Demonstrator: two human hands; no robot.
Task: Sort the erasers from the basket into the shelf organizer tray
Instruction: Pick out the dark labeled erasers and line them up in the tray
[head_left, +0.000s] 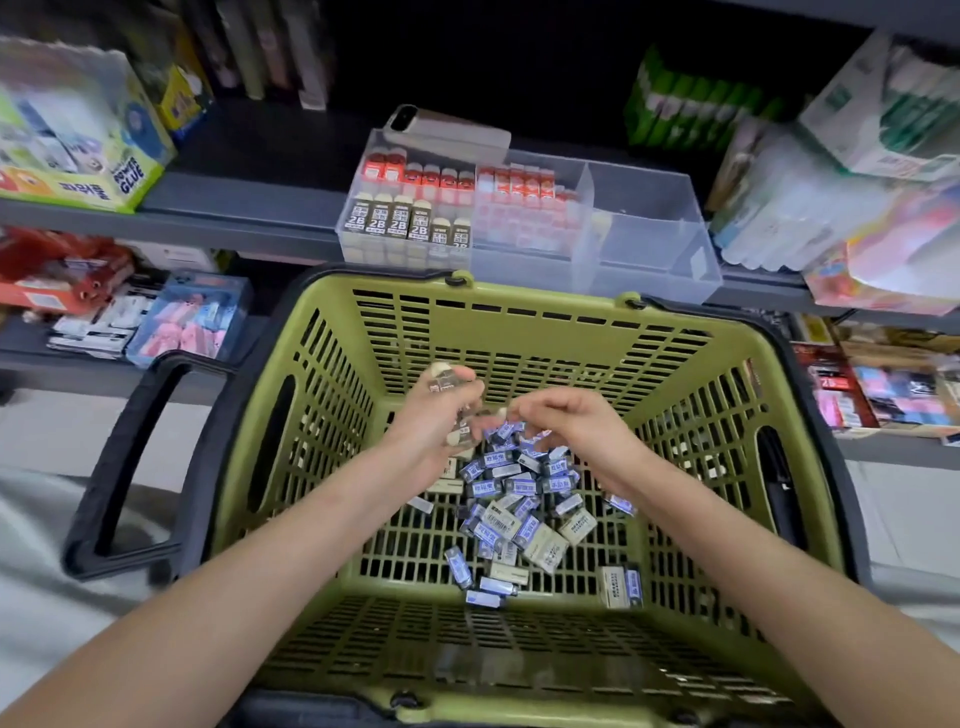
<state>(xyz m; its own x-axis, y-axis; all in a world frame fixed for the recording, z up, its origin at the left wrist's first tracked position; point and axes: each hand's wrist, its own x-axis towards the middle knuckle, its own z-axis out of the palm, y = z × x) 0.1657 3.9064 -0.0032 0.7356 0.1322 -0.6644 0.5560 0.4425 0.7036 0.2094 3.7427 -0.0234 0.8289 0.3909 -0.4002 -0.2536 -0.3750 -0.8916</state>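
A green slatted basket (524, 306) sits below the shelf, with several small erasers (511, 499) in blue and beige sleeves heaped on its floor. Above the heap, my left hand (434, 426) grips a bunch of beige erasers (445, 378). My right hand (571, 426) hovers beside it, its curled fingertips pinching a small eraser that touches the left hand's bunch. On the shelf behind stands the clear organizer tray (649, 218). Its left compartments hold rows of 2B and red erasers; the right compartment looks bare.
The basket's black handle (130, 467) folds out to the left. A phone (447, 130) lies behind the tray. Glue boxes (78, 135) stand at the left of the shelf and packaged goods (831, 171) at the right. Lower shelves carry more stationery.
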